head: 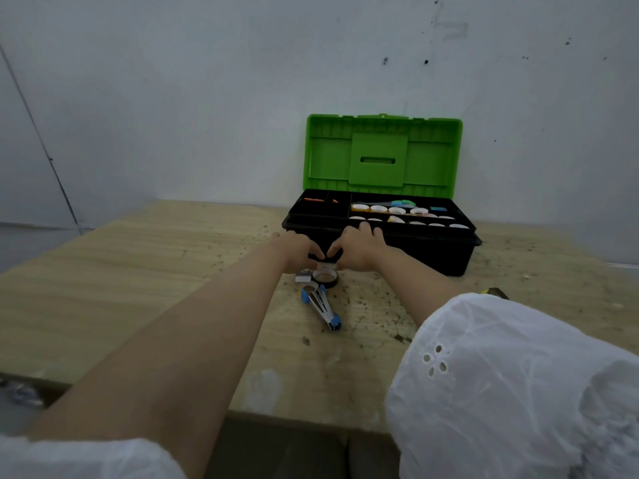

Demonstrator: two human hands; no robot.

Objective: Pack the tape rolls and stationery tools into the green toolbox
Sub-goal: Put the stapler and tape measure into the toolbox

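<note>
Presently, item one: my left hand [295, 248] and right hand [359, 250], with both arms stretched straight forward, backs of the hands up, thumbs and forefingers meeting. Both hands are curled in and pinch one small black object [321, 258] between them; whether it is a tape roll I cannot tell. Item two: black tape roll [325, 277], flat on the wooden table [155, 271], just under my hands on the near side. Item three: small grey-white piece [303, 276] against that roll's left. Item four: blue-tipped metal tool [321, 307], nearer me than the roll. Item five: green toolbox [432, 254], just beyond my hands, lid upright, tray holding pale tape rolls [397, 210].
</note>
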